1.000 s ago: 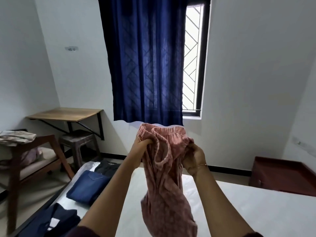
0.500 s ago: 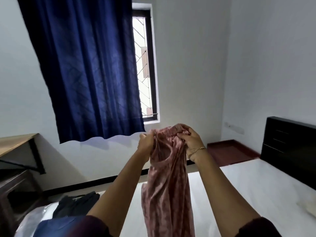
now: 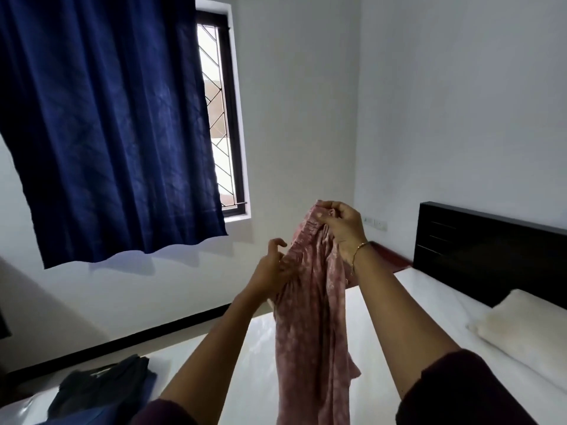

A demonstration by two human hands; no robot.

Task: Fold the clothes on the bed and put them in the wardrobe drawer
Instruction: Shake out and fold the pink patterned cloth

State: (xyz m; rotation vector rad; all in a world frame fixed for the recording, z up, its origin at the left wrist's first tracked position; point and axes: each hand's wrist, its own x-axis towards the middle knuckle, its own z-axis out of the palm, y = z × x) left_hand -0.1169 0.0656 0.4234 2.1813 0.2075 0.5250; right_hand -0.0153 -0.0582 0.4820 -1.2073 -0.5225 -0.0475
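Above the white bed (image 3: 383, 317), right hand (image 3: 345, 223) fingers pinch the pink garment (image 3: 310, 302) waistband while left hand (image 3: 271, 273) fingers, loosely spread, touch its side.

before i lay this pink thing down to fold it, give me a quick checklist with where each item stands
1. Right hand holds the top of the pink garment: ok, its fingers pinch the gathered waistband.
2. Left hand has a firm grip: not ok, its fingers are spread and only touch the cloth's side.
3. Garment hangs straight: not ok, it is bunched and twisted below the hands.
4. Bare space on the bed under the garment: ok, white sheet shows there.
5. Dark clothes out of the way: ok, they lie off to the left.
6. Pillow out of the way: ok, far right by the headboard.
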